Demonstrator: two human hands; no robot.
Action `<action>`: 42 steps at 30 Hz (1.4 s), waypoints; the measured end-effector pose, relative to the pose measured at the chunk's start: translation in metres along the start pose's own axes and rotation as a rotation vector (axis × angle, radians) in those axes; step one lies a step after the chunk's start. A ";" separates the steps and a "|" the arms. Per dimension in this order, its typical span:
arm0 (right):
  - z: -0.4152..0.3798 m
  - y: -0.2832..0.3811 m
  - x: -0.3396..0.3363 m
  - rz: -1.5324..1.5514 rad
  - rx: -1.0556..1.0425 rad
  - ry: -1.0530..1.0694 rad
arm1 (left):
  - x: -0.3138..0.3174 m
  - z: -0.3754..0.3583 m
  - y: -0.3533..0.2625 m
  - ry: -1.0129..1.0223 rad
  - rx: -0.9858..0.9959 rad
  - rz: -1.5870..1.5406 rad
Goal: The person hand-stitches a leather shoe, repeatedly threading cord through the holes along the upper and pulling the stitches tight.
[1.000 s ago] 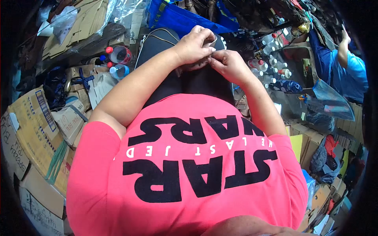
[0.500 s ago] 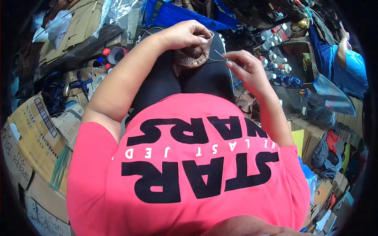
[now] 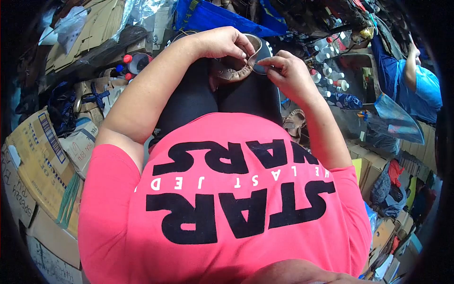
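A brown leather shoe [image 3: 231, 74] with a stitched, puckered edge rests on my lap between my thighs. My left hand [image 3: 229, 42] is closed on its raised collar, thumb and fingers pinching the leather. My right hand [image 3: 286, 70] is pinched at the right side of that collar, its fingertips against the edge. The needle seen there a moment ago is mostly hidden by the fingers. A thin cord [image 3: 187, 33] shows behind my left wrist.
A blue bag [image 3: 222, 21] lies just beyond my knees. Several capped plastic bottles [image 3: 324, 57] stand to the right, near another person in a blue top [image 3: 421, 85]. Cardboard boxes [image 3: 42, 151] are piled at left. A brown sandal-like piece [image 3: 295, 120] lies beside my right thigh.
My right hand has moved left and slightly up, bringing the needle to the shoe's collar. My left hand stays on the leather, its fingers shifted slightly. The cord between the hands no longer shows.
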State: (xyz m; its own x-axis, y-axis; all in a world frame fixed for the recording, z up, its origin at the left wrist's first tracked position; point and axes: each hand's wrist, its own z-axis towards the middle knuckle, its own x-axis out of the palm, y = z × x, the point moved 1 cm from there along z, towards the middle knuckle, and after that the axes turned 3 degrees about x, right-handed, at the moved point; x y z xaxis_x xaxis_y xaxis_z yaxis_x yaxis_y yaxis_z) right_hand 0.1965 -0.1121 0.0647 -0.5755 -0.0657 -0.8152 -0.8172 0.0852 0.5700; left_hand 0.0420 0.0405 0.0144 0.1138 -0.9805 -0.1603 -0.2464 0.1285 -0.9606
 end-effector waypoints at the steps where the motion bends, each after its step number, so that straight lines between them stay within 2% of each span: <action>1: 0.001 0.001 0.000 -0.001 0.002 0.001 | 0.000 0.000 0.000 0.002 0.006 0.015; 10: 0.007 0.008 -0.005 -0.109 -0.012 0.038 | -0.001 0.002 0.001 0.000 0.050 0.029; 16: 0.011 0.000 0.005 0.016 -0.057 0.004 | -0.001 0.005 -0.001 -0.001 0.049 0.042; 18: 0.011 -0.008 0.006 0.184 0.047 0.078 | -0.002 0.006 -0.002 0.000 0.043 0.064; 20: 0.016 -0.034 0.015 0.305 0.047 0.115 | -0.003 0.009 -0.003 -0.017 0.099 0.077; 22: 0.020 -0.044 0.016 0.498 0.096 0.207 | -0.006 0.012 -0.001 0.003 0.100 0.097; 25: 0.027 -0.056 0.021 0.630 0.097 0.282 | -0.007 0.012 0.001 0.029 0.080 0.093; 31: 0.031 -0.053 0.026 0.667 0.066 0.275 | -0.006 0.014 0.009 -0.045 0.118 0.169; 33: 0.026 -0.043 0.033 0.691 0.163 0.205 | -0.004 0.012 0.006 -0.056 0.122 0.197; 35: 0.020 -0.032 0.034 0.689 0.121 0.129 | -0.001 0.008 0.003 -0.124 0.070 0.236; 36: 0.018 -0.026 0.029 0.448 0.022 0.041 | 0.002 0.006 0.005 -0.118 0.068 0.237; 37: 0.016 -0.022 0.026 0.206 -0.074 -0.048 | 0.003 0.002 0.007 -0.286 0.137 0.410; 38: 0.012 -0.022 0.026 0.236 -0.075 -0.060 | 0.003 -0.003 0.009 -0.450 0.209 0.583; 42: -0.003 -0.016 0.032 0.114 -0.063 -0.131 | 0.015 -0.043 0.004 -0.569 0.262 0.632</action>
State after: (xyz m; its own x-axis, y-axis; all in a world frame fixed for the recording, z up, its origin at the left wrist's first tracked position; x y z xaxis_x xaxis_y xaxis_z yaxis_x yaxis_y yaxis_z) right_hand 0.1916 -0.1188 0.0300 -0.6591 0.0717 -0.7487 -0.7493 0.0222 0.6618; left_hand 0.0010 0.0194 0.0181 0.5088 -0.5014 -0.6998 -0.2051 0.7189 -0.6642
